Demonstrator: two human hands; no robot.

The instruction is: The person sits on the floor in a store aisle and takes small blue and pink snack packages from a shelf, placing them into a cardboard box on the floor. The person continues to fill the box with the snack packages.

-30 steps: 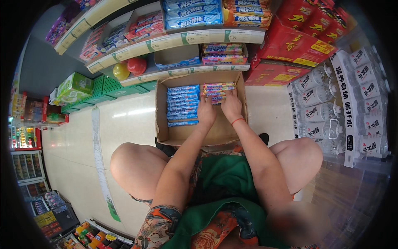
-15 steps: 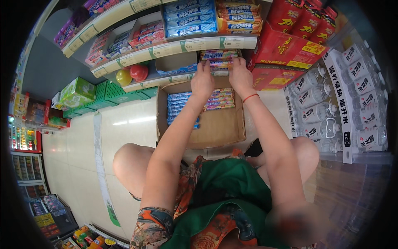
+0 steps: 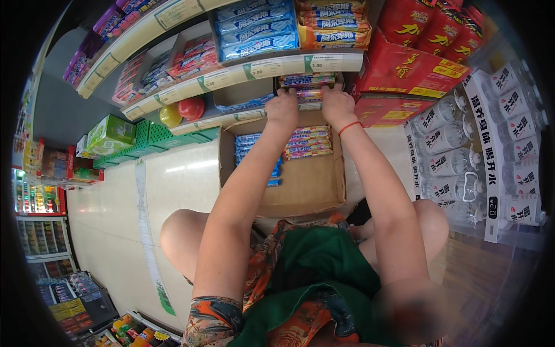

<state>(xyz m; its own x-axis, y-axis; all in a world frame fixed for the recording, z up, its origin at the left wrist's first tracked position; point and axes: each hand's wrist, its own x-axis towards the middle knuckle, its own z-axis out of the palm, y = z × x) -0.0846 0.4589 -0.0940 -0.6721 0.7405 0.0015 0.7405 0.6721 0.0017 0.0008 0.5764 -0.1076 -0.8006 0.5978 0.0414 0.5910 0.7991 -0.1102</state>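
On the low shelf under the price strip, my left hand [image 3: 282, 110] and my right hand [image 3: 337, 107] are at either end of a row of colourful candy rolls [image 3: 309, 95]. Their fingers are closed around the row's ends, though the fingertips are partly hidden. More candy rolls [image 3: 306, 81] lie just behind, under the shelf above. Below my wrists stands an open cardboard box [image 3: 306, 188] with multicoloured candy rolls [image 3: 309, 142] at its far side. Blue candy rolls [image 3: 245, 148] lie at its left, partly covered by my left forearm.
A blue-edged display tray [image 3: 243, 104] sits left of my hands, beside a red round container [image 3: 191, 108] and a yellow one [image 3: 170, 115]. Red cartons [image 3: 384, 110] stand close on the right, with large water bottles [image 3: 439, 139] beyond. Green crates [image 3: 159, 134] line the left.
The view has tilted slightly, so the shelves sit differently in it. My hands stay at the candy rolls on the low shelf, a little lower in the picture.
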